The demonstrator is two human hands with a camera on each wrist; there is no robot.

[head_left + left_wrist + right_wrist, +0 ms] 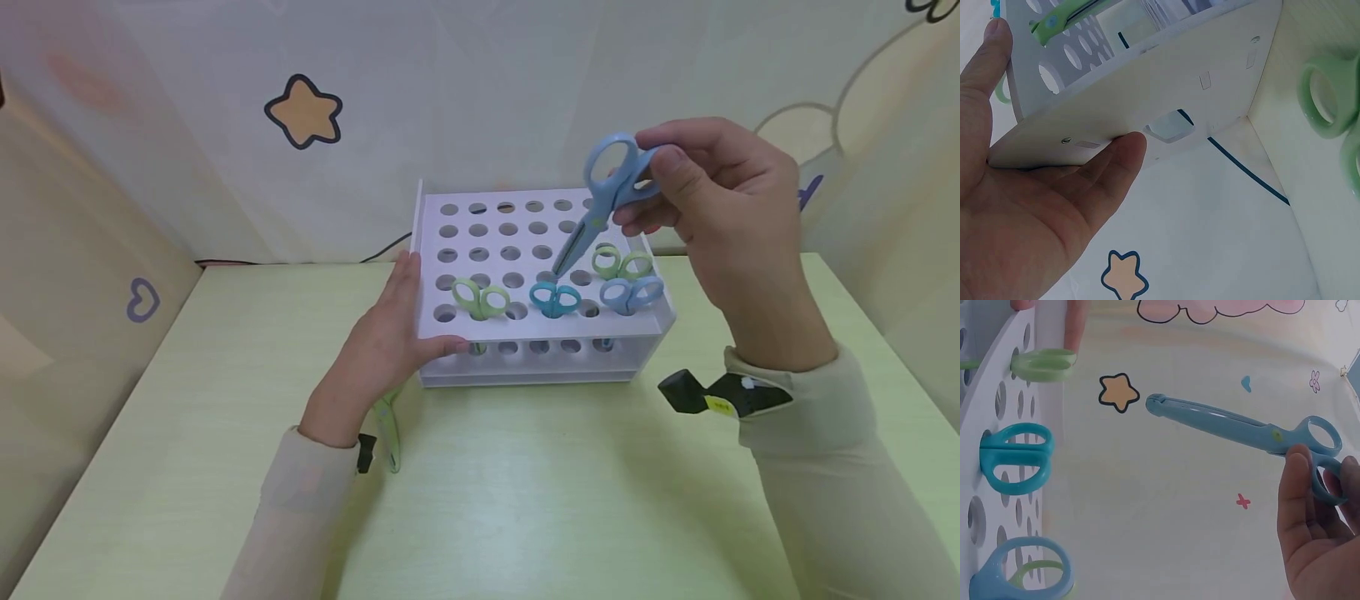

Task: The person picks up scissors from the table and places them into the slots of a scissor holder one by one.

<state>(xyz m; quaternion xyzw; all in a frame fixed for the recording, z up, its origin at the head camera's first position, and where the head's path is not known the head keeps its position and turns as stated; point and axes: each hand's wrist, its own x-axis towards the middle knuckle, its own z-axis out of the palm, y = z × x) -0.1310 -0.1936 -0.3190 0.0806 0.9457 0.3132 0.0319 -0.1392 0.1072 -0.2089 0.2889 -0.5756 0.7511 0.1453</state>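
Observation:
My right hand (738, 196) pinches a pair of light blue scissors (611, 187) by one handle loop, blades slanting down over the white rack (491, 267). In the right wrist view the scissors (1222, 425) hang apart from the rack's holes. My left hand (378, 337) grips the rack's left side, thumb along the front edge and fingers against the side panel (1129, 112). Along the front rows stand green scissors (480, 300), teal scissors (555, 298) and blue scissors (632, 294), handles up. More green scissors (621, 263) stand just behind the blue pair.
Another pair of green scissors (388, 429) lies on the table (525, 483), partly hidden by my left wrist. A printed curtain (450, 100) hangs behind the rack. A dark cable (386, 247) runs along the table's back edge.

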